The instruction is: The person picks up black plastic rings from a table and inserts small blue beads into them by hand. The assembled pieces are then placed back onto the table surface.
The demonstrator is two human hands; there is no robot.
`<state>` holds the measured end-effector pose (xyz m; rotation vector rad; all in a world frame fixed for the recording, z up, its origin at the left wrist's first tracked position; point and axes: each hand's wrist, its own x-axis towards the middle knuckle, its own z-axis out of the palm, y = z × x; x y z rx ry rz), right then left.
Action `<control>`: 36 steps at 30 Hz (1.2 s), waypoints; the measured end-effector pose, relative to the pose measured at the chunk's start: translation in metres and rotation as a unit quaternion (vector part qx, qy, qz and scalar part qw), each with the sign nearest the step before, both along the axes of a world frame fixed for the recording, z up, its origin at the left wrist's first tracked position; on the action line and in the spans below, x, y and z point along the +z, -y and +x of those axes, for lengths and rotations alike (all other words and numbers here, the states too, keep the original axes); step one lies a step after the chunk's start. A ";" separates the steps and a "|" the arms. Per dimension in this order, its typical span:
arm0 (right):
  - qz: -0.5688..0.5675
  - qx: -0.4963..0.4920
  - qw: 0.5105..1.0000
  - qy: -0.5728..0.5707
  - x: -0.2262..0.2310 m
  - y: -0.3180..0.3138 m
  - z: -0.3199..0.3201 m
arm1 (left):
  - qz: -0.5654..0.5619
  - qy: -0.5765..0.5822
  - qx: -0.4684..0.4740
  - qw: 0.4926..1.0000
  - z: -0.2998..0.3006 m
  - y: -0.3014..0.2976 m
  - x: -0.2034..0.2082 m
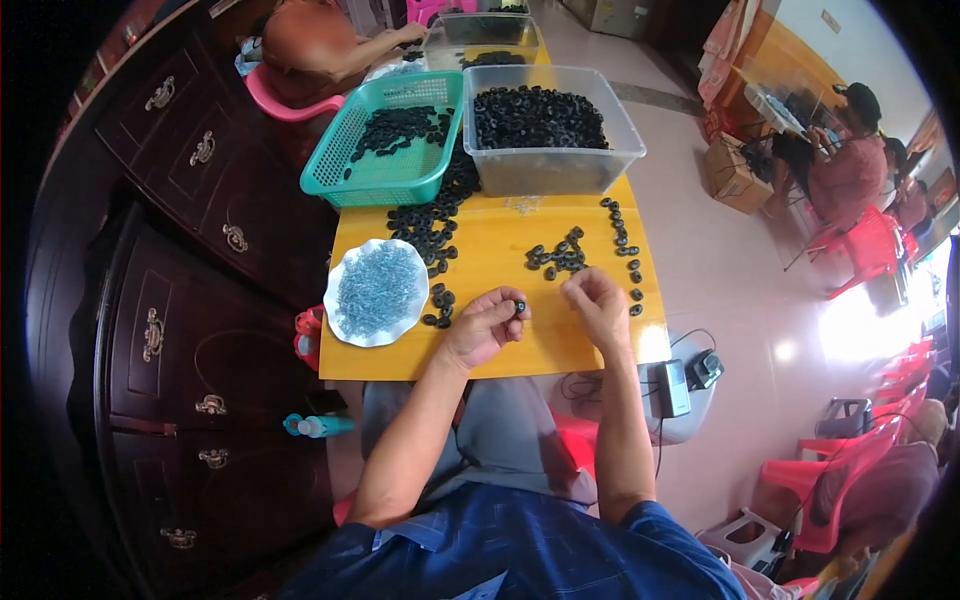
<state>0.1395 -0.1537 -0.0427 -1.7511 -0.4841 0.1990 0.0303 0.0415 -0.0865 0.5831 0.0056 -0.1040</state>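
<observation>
My left hand (487, 327) pinches a small black oval piece (520, 308) between thumb and fingertips, just above the near part of the yellow table. A pale spot shows on the end of that piece. To its right, my right hand (598, 307) is closed with thumb and fingertips together; whatever they hold is too small to make out. Just beyond its fingertips lies a loose cluster of black oval pieces (556, 254). A row of similar pieces (620, 232) runs along the table's right edge. Left of my left hand stands a white scalloped plate (337, 318) heaped with small clear, bluish slivers (378, 290).
A green perforated basket (330, 192) and a clear plastic bin (550, 172), both with black pieces, stand farther back. More black pieces (425, 228) spread beside the plate. Dark drawers (200, 250) flank the left. A stool with a small device (674, 390) and cables is at right. Other people sit nearby.
</observation>
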 end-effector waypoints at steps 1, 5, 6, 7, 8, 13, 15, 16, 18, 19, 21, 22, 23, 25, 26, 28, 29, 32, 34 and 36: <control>-0.088 -0.086 0.989 0.079 0.005 0.000 0.000 | -0.001 0.001 0.001 1.000 0.000 0.000 0.000; -0.142 -0.139 0.964 0.177 -0.004 0.003 0.010 | -0.020 -0.002 -0.002 1.000 0.001 0.000 0.000; -0.142 -0.139 0.964 0.178 -0.008 0.003 0.012 | -0.020 -0.006 0.001 1.000 0.001 0.000 0.000; -0.166 -0.130 0.957 0.198 -0.012 0.002 0.014 | -0.021 -0.005 0.001 1.000 0.001 0.001 0.001; -0.190 -0.122 0.950 0.218 -0.016 0.002 0.016 | -0.021 -0.007 0.003 1.000 0.001 0.001 0.001; -0.239 -0.130 0.935 0.228 -0.022 -0.004 0.016 | -0.015 -0.012 0.015 1.000 0.001 0.002 0.003; -0.256 -0.134 0.929 0.232 -0.021 -0.007 0.013 | -0.017 -0.013 0.012 1.000 0.001 0.002 0.004; -0.268 -0.136 0.927 0.225 -0.021 -0.008 0.012 | -0.017 -0.012 0.013 1.000 0.000 0.002 0.004; -0.280 -0.138 0.924 0.219 -0.022 -0.008 0.012 | -0.013 -0.010 0.012 1.000 -0.001 0.002 0.005; -0.281 -0.137 0.923 0.224 -0.025 -0.007 0.013 | -0.014 -0.008 0.013 1.000 0.000 0.002 0.005; -0.281 -0.135 0.922 0.231 -0.028 -0.006 0.015 | -0.013 -0.002 0.012 1.000 0.000 0.002 0.005; -0.307 -0.130 0.915 0.226 -0.029 -0.007 0.016 | -0.014 0.000 0.012 1.000 0.000 0.002 0.005; -0.333 -0.124 0.909 0.220 -0.031 -0.006 0.017 | -0.012 0.000 0.011 1.000 0.000 0.002 0.005; -0.289 -0.114 0.923 0.227 -0.026 -0.004 0.011 | -0.012 0.000 0.013 1.000 0.000 0.003 0.004; -0.243 -0.106 0.936 0.231 -0.024 -0.002 0.008 | -0.011 -0.006 0.011 1.000 0.000 0.003 0.004; -0.192 -0.063 0.967 0.157 -0.004 -0.002 -0.004 | -0.013 -0.013 0.014 1.000 -0.001 0.002 0.003; -0.139 -0.023 0.987 0.081 0.003 -0.004 -0.010 | -0.013 -0.008 0.012 1.000 -0.002 0.001 0.002; 0.064 0.064 0.989 -0.119 0.006 0.000 -0.021 | -0.005 -0.003 0.006 1.000 0.000 0.002 0.001; 0.084 0.059 0.986 -0.133 0.009 -0.003 -0.029 | 0.003 -0.003 0.005 1.000 0.000 0.003 0.002; 0.104 0.055 0.982 -0.148 0.010 -0.004 -0.032 | 0.028 -0.007 0.002 1.000 -0.001 0.003 0.002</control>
